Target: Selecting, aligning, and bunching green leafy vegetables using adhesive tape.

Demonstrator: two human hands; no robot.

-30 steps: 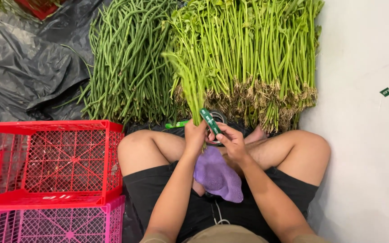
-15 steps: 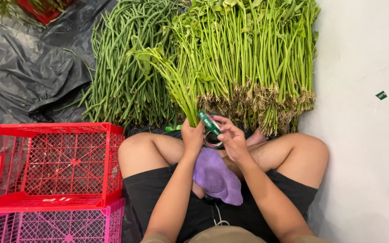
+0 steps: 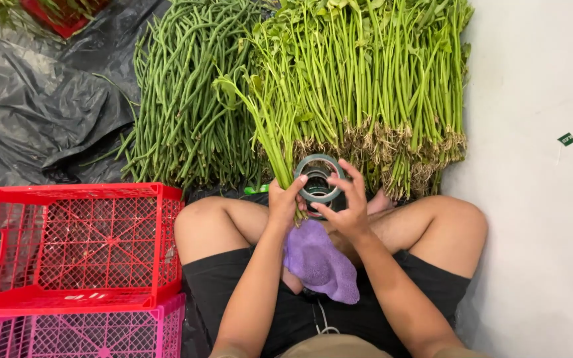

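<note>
Holding tape roll (image 3: 318,178) in right hand (image 3: 347,207), left hand (image 3: 285,201) beside

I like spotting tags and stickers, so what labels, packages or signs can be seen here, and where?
Sticker: on the pale floor at far right, small green rectangle, print too small to tell.
Marking: on the red crate's front rim at left, white.
No packages, signs or screens.

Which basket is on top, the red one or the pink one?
The red crate sits on top; the pink crate lies underneath it, only its upper edge showing.
</note>
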